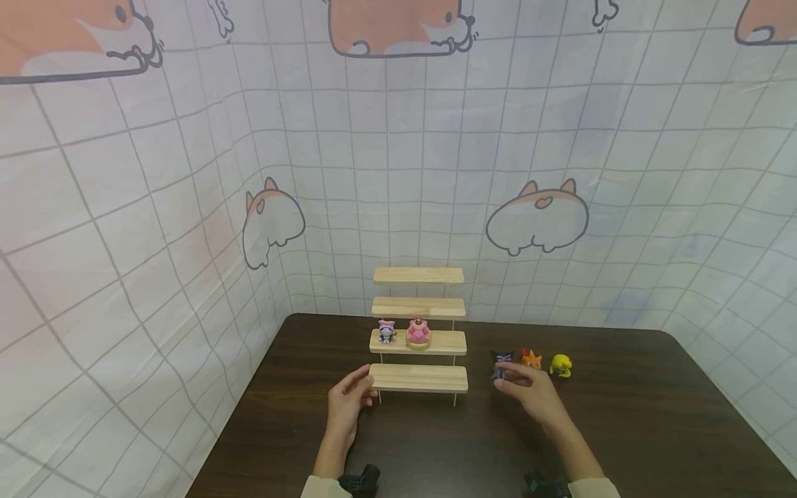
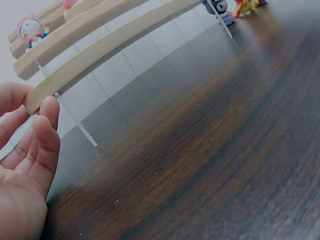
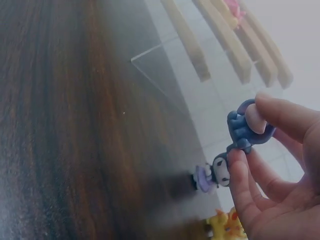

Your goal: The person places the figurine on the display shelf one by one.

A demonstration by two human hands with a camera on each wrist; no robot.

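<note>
My left hand (image 1: 346, 401) pinches the left end of the lowest board of a tiered wooden display shelf (image 1: 418, 377), thumb on top and fingers beneath in the left wrist view. My right hand (image 1: 534, 393) holds a small dark blue figurine (image 3: 241, 127) between thumb and fingertips, above the table right of the shelf. Close behind it stands a black-and-purple figurine (image 3: 205, 178) with a white face. On the second board from the bottom sit a figurine with a pink hood (image 1: 386, 332) and a round pink figurine (image 1: 418, 333).
Right of the black-and-purple figurine are an orange figurine (image 1: 532, 360) and a yellow figurine (image 1: 561, 365) on the dark wooden table (image 1: 436, 449). Thin clear legs hold up the shelf boards. A white checked cloth (image 1: 429, 173) with dog drawings hangs behind and beside the table.
</note>
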